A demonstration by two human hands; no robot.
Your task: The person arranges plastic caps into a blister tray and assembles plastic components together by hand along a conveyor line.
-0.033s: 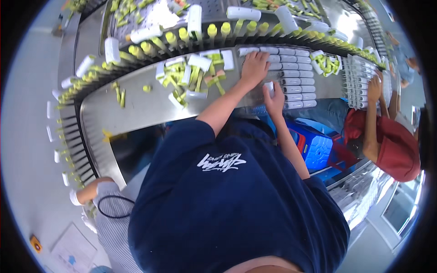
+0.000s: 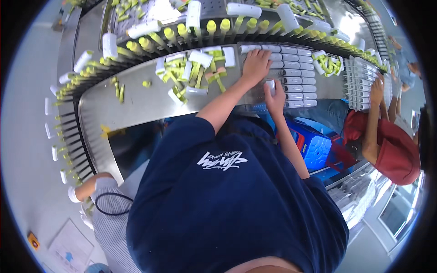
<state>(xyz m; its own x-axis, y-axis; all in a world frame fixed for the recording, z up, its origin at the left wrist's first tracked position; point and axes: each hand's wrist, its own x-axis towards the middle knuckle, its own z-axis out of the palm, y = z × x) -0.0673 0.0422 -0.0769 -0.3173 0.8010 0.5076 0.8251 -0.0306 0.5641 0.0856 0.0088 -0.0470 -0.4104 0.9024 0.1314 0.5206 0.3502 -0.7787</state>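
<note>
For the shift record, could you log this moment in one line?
left hand: on rows of white tubes | right hand: holds one white tube | steel table: loose yellow-green caps

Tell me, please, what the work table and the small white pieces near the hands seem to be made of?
The work table looks like brushed stainless steel: grey, with soft glare and dim reflections. The small white pieces, lying in neat rows, look like moulded plastic, smooth and slightly glossy. The right hand holds one white piece; the left hand rests on the rows. The exact plastic cannot be told.

White sheet (image 2: 68,249) with blue mark, floor
</note>
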